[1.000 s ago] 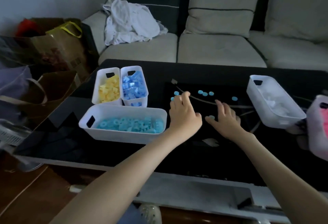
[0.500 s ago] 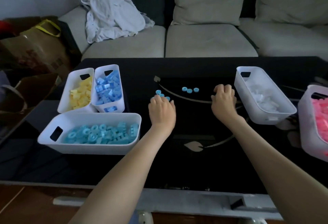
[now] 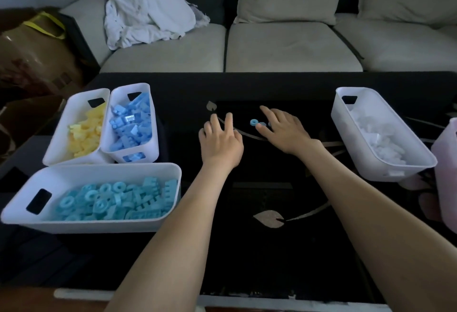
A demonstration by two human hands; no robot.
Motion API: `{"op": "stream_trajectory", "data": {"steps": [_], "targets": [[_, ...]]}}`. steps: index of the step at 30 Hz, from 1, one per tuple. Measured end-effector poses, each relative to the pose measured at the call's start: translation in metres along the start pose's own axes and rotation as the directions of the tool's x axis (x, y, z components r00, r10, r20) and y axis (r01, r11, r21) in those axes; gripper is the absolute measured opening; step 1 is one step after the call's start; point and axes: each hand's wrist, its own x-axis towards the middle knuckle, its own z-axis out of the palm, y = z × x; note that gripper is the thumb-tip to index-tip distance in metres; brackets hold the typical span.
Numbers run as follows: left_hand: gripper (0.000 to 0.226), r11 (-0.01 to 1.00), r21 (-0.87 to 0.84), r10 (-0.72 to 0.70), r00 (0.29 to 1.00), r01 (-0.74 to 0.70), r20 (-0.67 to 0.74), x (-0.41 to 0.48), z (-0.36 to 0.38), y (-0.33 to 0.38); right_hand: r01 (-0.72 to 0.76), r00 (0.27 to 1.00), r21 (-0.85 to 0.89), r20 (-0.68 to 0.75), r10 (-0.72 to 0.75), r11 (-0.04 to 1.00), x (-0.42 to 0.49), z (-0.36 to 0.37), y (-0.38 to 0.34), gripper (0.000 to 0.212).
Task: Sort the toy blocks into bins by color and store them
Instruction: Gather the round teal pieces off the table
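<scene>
My right grip (image 3: 282,128) lies spread at mid-bench (image 3: 247,250), fingertips touching the turquoise rings (image 3: 254,122). My left grip (image 3: 220,142) hovers beside it, loosely spread, empty.

No readable text, labels, brands or numbers anywhere. Brown paper bag (image 3: 37,57), upper left of frame, has dark printing, too blurred to read.

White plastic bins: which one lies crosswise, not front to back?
The white plastic bin of turquoise ring and comb blocks, nearest the person at front left. Its long side runs left to right; the yellow, blue and white-block bins run front to back.
</scene>
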Motion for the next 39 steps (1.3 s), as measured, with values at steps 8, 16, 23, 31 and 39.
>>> {"op": "stream_trajectory", "data": {"steps": [8, 16, 23, 31, 39], "targets": [[0.031, 0.991, 0.024, 0.131, 0.981, -0.129, -0.144, -0.008, -0.003, 0.0, 0.164, 0.984, -0.187, -0.041, -0.174, 0.969, 0.003, 0.005, -0.009, 0.046], [0.039, 0.99, 0.046, 0.14, 0.98, -0.134, -0.144, -0.009, -0.007, 0.006, 0.222, 0.948, -0.101, -0.209, -0.239, 0.97, -0.012, 0.005, -0.017, 0.035], [0.042, 0.976, 0.149, 0.177, 0.98, -0.162, -0.094, -0.018, -0.012, 0.016, 0.069, 0.987, -0.277, -0.12, -0.105, 0.959, -0.024, -0.003, -0.036, 0.039], [0.044, 0.982, 0.04, 0.19, 0.976, -0.186, -0.109, -0.026, -0.018, 0.024, -0.02, 0.997, -0.304, -0.076, -0.003, 0.952, -0.049, -0.008, -0.045, 0.023], [0.042, 0.979, 0.027, 0.203, 0.953, -0.202, -0.226, -0.038, -0.079, 0.029, -0.044, 0.993, -0.121, -0.113, 0.03, 0.992, -0.069, -0.039, -0.066, 0.029]]}}
